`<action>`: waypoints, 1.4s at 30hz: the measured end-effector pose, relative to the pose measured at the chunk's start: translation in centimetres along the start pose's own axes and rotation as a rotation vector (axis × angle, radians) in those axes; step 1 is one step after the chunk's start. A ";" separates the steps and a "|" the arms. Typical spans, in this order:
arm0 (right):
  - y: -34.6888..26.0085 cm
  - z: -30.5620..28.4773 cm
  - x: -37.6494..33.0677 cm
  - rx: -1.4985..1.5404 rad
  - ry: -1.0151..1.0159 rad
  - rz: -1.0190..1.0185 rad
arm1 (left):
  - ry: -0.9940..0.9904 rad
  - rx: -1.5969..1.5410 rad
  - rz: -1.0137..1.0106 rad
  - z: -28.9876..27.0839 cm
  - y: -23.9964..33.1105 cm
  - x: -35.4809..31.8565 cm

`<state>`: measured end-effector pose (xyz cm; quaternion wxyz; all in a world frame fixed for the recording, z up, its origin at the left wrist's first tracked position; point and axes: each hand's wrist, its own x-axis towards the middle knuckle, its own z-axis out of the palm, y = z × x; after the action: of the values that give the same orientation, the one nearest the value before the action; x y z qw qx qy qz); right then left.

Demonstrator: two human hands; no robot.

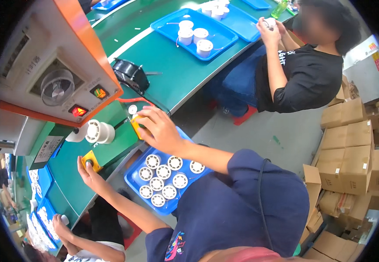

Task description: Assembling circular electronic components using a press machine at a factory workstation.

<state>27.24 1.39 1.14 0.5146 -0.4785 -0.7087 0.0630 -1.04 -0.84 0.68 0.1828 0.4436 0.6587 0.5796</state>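
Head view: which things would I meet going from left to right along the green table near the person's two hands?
Yellow button box under the left hand → white spool → right hand on a second yellow box.

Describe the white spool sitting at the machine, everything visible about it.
The white spool looks like moulded plastic: a short barrel between two round flanges, the near flange pierced with radial slots around a centre hole. It lies on its side, axis roughly level, at the foot of the orange-and-grey machine, above the green bench. A white roll-like part abuts its left end. Neither hand touches it; the right hand and left hand rest on yellow button boxes nearby.
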 end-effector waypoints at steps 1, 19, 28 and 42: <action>0.4 -0.3 -0.2 -0.012 0.008 -0.062 | -0.003 -0.138 -0.053 0.1 -0.2 0.3; 3.0 2.2 -0.6 0.131 0.132 -0.106 | 0.103 -0.168 -0.006 1.8 -1.3 0.5; -1.8 1.4 5.1 0.413 -0.183 -0.012 | 0.151 -0.107 0.075 1.1 -0.6 -1.0; -1.8 6.8 9.9 0.735 -0.625 0.092 | 0.143 -0.104 0.077 1.3 -1.0 -1.3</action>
<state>20.61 10.52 5.71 0.4089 -0.2540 -0.7383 0.4725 0.30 -1.04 -0.91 0.1358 0.4162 0.6215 0.6497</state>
